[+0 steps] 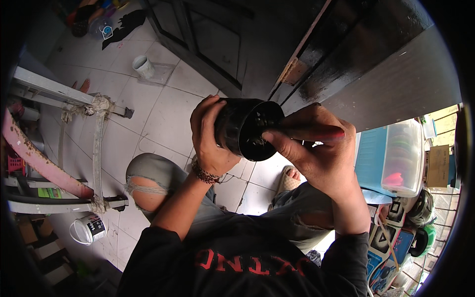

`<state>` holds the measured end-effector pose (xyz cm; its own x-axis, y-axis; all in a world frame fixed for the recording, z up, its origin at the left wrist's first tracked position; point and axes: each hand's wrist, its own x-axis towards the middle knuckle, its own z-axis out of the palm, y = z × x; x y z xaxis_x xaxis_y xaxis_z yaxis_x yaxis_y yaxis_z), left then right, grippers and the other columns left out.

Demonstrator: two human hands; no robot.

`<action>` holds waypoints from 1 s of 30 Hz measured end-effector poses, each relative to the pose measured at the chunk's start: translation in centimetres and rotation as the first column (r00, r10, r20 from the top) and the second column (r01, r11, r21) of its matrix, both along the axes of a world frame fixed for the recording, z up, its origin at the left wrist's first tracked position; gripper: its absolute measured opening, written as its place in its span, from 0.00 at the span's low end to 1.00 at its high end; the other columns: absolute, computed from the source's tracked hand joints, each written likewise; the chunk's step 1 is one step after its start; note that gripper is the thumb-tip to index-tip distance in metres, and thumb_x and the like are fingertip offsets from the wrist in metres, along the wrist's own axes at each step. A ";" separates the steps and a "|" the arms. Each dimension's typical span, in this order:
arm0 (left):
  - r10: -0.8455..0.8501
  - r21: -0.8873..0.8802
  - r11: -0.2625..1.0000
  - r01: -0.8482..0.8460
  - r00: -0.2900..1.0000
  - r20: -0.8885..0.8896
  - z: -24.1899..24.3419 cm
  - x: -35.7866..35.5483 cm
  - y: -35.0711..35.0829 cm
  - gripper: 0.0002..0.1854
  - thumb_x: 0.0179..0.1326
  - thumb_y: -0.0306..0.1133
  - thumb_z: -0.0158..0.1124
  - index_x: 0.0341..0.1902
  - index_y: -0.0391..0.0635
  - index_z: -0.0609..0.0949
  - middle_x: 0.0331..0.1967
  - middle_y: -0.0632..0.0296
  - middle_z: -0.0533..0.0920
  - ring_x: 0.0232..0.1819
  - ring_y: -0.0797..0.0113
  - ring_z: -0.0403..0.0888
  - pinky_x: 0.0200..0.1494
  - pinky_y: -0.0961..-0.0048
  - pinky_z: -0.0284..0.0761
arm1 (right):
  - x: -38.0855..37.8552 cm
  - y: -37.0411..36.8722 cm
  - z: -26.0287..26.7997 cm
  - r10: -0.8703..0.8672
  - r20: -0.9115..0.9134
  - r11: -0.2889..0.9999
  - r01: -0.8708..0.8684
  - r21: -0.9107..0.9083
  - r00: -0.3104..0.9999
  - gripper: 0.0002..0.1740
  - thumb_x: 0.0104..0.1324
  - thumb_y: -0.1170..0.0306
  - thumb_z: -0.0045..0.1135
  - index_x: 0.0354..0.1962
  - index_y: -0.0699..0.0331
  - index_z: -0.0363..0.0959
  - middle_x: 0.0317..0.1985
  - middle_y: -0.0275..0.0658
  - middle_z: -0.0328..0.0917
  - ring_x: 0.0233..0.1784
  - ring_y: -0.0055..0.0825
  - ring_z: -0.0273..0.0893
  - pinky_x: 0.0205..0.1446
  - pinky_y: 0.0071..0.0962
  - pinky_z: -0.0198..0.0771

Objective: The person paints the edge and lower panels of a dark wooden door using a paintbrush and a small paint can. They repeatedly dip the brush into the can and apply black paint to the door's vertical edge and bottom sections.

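My left hand (211, 137) grips a black cylindrical can (232, 126) from its left side, with the can tilted so its open mouth faces right. Inside, the can looks dark, with a few glossy spots. My right hand (319, 148) pinches a tool's handle (315, 132), dark with a red end, at the can's mouth. The tool's working end is hidden within the can. Beyond my hands stands a black panelled door (215, 48), and beside it a glossy black frame (319, 78) with a hinge (295, 71).
A metal ladder (97, 148) lies at left, near a small white bucket (88, 229). On the tiled floor a whitish cup (143, 67) stands on a clear flat piece. At right are a blue and clear plastic bin (389, 159) and a cardboard box (437, 166). A bare foot (85, 85) shows beyond the ladder.
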<state>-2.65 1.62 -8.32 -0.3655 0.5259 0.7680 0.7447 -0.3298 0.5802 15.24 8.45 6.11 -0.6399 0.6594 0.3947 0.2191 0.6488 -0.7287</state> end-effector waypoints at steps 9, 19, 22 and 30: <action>0.002 -0.020 1.000 -0.002 1.000 0.007 0.0 0.1 -0.2 0.45 0.42 0.43 0.84 0.62 0.36 0.73 0.60 0.46 0.75 0.63 0.46 0.73 0.65 0.54 0.70 | -0.9 -0.1 -1.0 0.033 0.097 0.999 -0.030 -0.031 0.995 0.14 0.56 0.71 0.77 0.34 0.68 0.80 0.28 0.38 0.85 0.32 0.25 0.87 0.36 0.24 0.80; 0.024 -0.023 0.999 -0.023 1.000 0.012 0.0 0.0 -0.3 0.41 0.42 0.38 0.82 0.61 0.37 0.74 0.59 0.47 0.76 0.62 0.46 0.74 0.65 0.52 0.67 | 0.0 0.3 0.9 -0.022 0.010 0.998 0.023 -0.062 1.000 0.11 0.54 0.72 0.78 0.32 0.68 0.84 0.31 0.36 0.84 0.32 0.23 0.84 0.35 0.22 0.75; 0.030 -0.066 0.997 -0.029 0.999 0.019 -0.2 0.0 -0.3 0.39 0.41 0.34 0.80 0.60 0.38 0.75 0.58 0.48 0.76 0.61 0.46 0.74 0.65 0.51 0.66 | 0.4 0.9 1.5 -0.033 -0.048 0.998 0.036 0.056 0.998 0.13 0.55 0.71 0.77 0.32 0.68 0.80 0.26 0.39 0.86 0.29 0.26 0.87 0.33 0.21 0.79; 0.029 -0.086 0.996 -0.029 1.000 0.002 -0.4 0.0 -0.3 0.38 0.40 0.30 0.76 0.60 0.39 0.75 0.59 0.48 0.76 0.61 0.46 0.74 0.66 0.51 0.65 | -0.4 0.3 0.6 -0.066 0.037 0.998 0.066 -0.011 0.997 0.11 0.54 0.71 0.78 0.27 0.70 0.84 0.27 0.35 0.82 0.26 0.22 0.81 0.30 0.23 0.72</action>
<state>-2.62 1.31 -8.68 -0.3840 0.5788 0.7194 0.7513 -0.2570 0.6078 14.80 8.78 6.72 -0.6089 0.7052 0.3633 0.2880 0.6232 -0.7271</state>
